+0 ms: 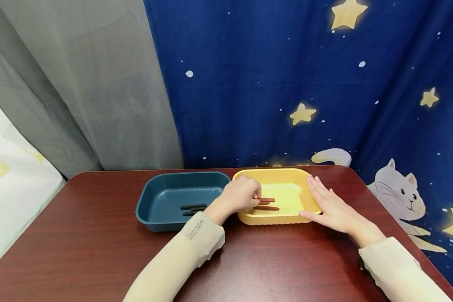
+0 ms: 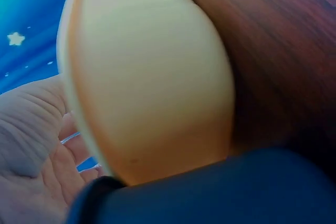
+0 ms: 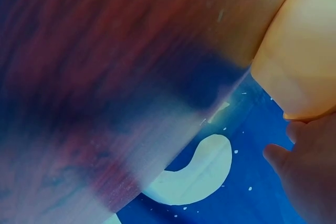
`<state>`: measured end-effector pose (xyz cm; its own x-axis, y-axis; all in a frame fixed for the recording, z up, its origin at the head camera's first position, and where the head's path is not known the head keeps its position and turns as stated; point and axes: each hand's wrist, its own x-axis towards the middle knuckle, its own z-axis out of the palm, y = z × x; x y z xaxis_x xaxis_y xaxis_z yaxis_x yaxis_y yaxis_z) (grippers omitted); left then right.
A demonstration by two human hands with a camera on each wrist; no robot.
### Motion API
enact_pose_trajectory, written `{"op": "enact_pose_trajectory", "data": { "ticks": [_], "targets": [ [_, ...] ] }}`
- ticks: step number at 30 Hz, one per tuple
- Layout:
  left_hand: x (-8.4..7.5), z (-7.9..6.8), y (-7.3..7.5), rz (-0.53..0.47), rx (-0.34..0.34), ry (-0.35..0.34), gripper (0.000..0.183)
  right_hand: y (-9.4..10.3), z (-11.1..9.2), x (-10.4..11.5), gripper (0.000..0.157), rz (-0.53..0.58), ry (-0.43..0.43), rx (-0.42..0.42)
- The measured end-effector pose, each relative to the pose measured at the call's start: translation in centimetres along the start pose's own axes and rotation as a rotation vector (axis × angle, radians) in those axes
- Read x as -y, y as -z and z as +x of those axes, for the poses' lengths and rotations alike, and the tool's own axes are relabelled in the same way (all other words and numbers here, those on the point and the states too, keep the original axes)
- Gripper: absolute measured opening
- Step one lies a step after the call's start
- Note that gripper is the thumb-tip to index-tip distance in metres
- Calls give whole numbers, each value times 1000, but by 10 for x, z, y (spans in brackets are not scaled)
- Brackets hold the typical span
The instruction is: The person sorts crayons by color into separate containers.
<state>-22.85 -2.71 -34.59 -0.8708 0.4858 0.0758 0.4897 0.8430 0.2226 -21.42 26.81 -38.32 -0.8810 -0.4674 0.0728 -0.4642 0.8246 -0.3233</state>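
Over the left end of a yellow tray point(image 1: 275, 219), my left hand point(image 1: 239, 193) reaches in with curled fingers. It pinches the left end of a slim reddish-brown pen-like stick point(image 1: 268, 200); the fingertips are partly hidden. Another such stick point(image 1: 270, 208) lies on the tray floor just in front. My right hand point(image 1: 334, 209) rests on the tray's right end, fingers straight along the rim, thumb at the front corner. In the left wrist view the palm point(image 2: 31, 145) shows beside the tray's wall point(image 2: 152, 77); in the right wrist view, fingers point(image 3: 281, 158) touch its edge.
A dark blue tray point(image 1: 162, 225) stands close at the yellow tray's left, with several black pen-like sticks point(image 1: 192, 207) in it. Both trays sit toward the back of a reddish-brown wooden table point(image 1: 264, 268). A blue star-patterned curtain point(image 1: 249, 84) hangs right behind.
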Motion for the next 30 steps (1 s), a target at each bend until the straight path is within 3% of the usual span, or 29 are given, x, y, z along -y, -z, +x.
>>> {"op": "enact_pose_trajectory", "data": {
  "ticks": [9,20,25,30],
  "targets": [
    [6,5,-14,92,9,-1,18,-1,-1,2,102,14,-7,4],
    [3,6,-21,221,33,5,24,-1,-4,3,102,23,-8,8],
    [0,3,-19,204,22,-2,23,-1,-4,2,101,22,1,-6],
    [-3,-11,-14,156,-8,-59,19,-5,-8,-2,102,42,-10,4]
  ]
}}
